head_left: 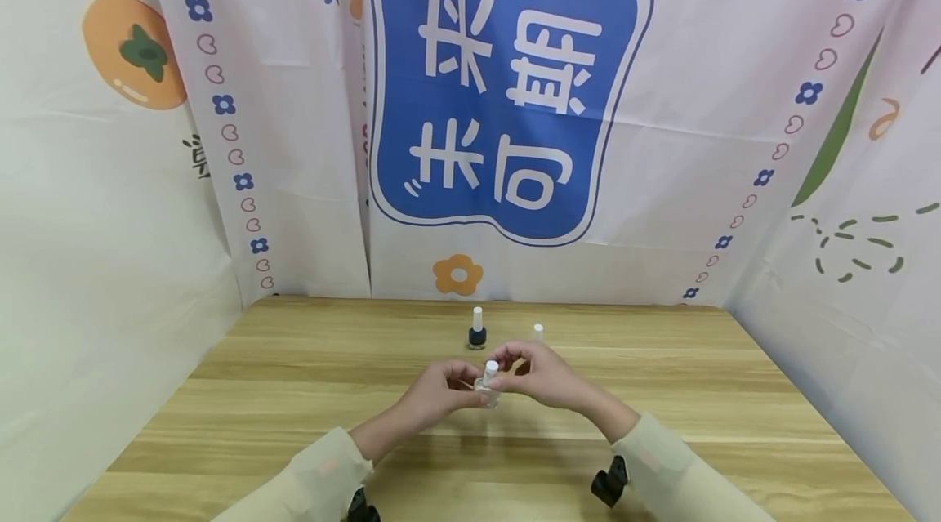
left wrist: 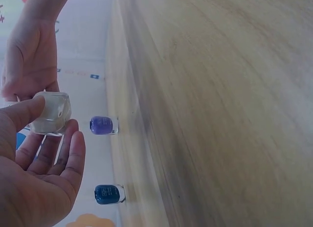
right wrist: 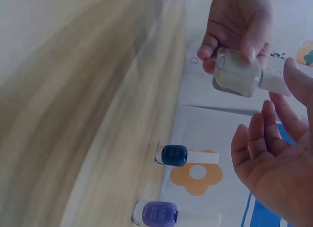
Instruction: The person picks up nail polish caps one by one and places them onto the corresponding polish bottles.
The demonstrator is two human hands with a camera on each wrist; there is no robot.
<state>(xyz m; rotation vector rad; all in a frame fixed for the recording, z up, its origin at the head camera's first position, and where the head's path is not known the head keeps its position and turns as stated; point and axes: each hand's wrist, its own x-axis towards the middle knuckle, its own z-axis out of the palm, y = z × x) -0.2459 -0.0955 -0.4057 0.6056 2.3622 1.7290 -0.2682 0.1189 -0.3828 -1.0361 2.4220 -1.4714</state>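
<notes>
My left hand [head_left: 441, 390] pinches a nail polish bottle [right wrist: 234, 76] of clear glass with pale, whitish contents, its thumb on one side and fingers on the other. The bottle is held above the table, its white cap [head_left: 491, 370] up in the head view. My right hand [head_left: 542, 377] is at that cap, thumb and index finger on either side of it. Behind the hands stand a dark blue nail polish bottle [head_left: 477, 336] and a purple nail polish bottle [right wrist: 157, 214], both upright with white caps. In the head view the right hand hides most of the purple one.
The wood-grain table [head_left: 279, 391] carries the bottles. A printed white cloth [head_left: 676, 203] with a blue patch hangs behind it, and cloth walls stand at both sides. A black wrist device [head_left: 610, 483] sits by the right sleeve.
</notes>
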